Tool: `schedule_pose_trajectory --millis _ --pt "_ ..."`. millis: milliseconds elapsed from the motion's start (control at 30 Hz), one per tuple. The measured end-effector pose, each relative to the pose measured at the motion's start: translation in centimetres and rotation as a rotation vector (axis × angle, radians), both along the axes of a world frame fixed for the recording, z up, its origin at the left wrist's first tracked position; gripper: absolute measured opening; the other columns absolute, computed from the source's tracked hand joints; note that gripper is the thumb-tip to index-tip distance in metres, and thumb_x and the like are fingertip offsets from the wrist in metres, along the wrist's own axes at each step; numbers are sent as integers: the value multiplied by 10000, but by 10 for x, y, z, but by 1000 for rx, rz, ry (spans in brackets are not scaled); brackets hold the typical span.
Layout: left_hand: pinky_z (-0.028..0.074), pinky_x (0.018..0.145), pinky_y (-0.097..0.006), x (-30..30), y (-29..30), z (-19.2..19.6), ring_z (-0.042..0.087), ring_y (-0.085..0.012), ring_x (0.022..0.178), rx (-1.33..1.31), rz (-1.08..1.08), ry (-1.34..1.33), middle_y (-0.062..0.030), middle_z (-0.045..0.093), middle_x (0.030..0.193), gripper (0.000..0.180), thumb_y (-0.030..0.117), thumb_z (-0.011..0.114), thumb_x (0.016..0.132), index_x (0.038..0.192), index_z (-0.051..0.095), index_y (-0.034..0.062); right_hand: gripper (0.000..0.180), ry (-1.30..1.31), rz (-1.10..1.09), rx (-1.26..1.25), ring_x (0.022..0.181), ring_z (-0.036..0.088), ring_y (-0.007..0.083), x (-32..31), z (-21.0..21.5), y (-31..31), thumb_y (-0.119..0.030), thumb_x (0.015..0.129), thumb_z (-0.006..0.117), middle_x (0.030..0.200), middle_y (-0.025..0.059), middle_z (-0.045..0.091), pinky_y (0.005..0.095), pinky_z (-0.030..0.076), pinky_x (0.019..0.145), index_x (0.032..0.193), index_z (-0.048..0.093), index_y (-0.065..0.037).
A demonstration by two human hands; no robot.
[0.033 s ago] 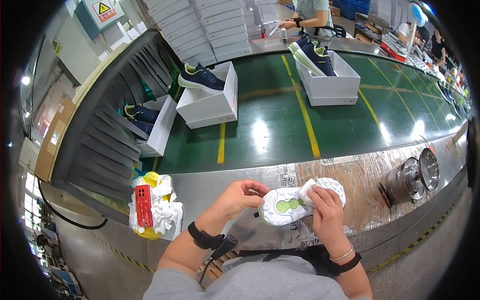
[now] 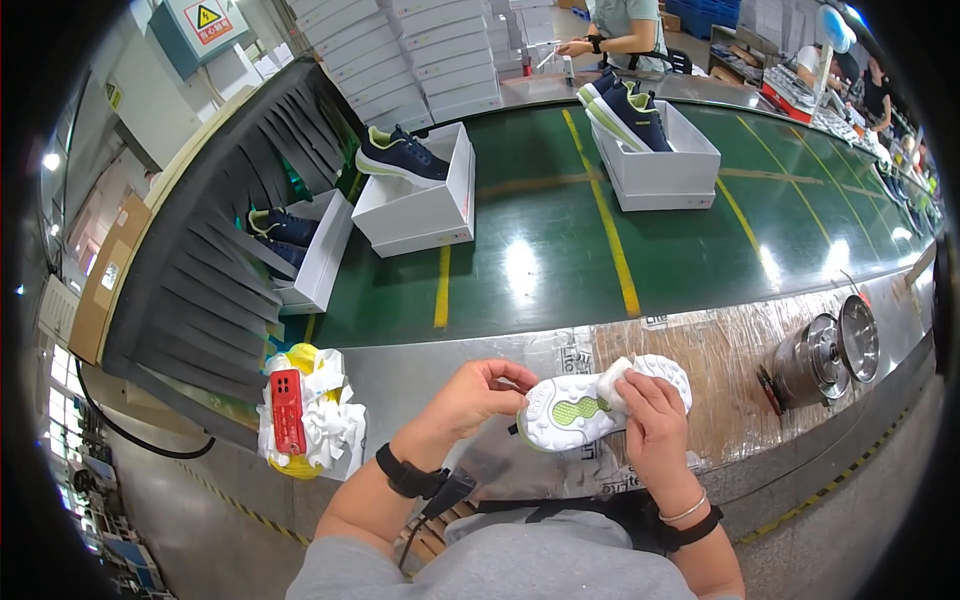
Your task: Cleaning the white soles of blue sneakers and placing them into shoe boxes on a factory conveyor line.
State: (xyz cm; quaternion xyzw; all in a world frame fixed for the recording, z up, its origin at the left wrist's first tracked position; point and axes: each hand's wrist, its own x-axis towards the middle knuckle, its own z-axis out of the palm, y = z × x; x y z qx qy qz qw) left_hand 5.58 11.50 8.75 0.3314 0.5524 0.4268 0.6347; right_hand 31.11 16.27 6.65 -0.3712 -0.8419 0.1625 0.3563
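A sneaker (image 2: 560,412) lies sole up above the bench in front of me, its white sole showing a lime-green honeycomb patch in the middle. Its left end is gripped by my left hand (image 2: 480,395), fingers bent around the edge. My right hand (image 2: 655,415) pinches a white wad of cloth or tissue (image 2: 613,384) and presses it on the sole, right of the green patch. The shoe's upper is mostly hidden underneath; a small dark bit shows at the lower left.
Beyond the bench (image 2: 480,352) runs a green conveyor (image 2: 530,240) carrying open white boxes (image 2: 420,222) with navy sneakers (image 2: 405,158). A metal pot (image 2: 808,360) stands at right. Crumpled white paper (image 2: 335,425) with a red phone-like object (image 2: 288,412) lies left. A co-worker (image 2: 625,35) stands across.
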Motion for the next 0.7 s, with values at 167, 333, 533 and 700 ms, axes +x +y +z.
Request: schedule_pose_trajectory --millis 167,333,533,700 --pt "509 784 -284 -3 -1 -7 631 -148 853 35 -24 -23 -115 663 937 303 -41 650 725 1027 624 -41 432 2 -6 -8 1026 534 319 1 0 1 63 672 567 1141 92 608 400 428 900 1084 634 -50" --pt "514 798 -284 4 -1 1 642 -161 854 34 19 37 -131 667 945 307 -62 626 731 1038 627 -48 427 8 -2 -6 1024 536 317 2 -1 1 68 668 565 1133 95 613 398 431 899 1073 639 -46" --pt "514 798 -273 -3 -4 -9 648 -164 863 91 -18 -21 -147 672 958 292 -59 644 746 1037 636 -56 429 9 -4 -9 1028 537 316 1 -2 1 70 667 560 1133 98 613 395 430 905 1074 639 -42" --pt "517 798 -285 6 -3 1 650 -171 864 66 14 35 -146 672 951 282 -71 588 757 1034 635 -58 430 17 2 -11 1030 539 317 3 -1 2 70 669 557 1132 100 614 396 431 906 1076 639 -41"
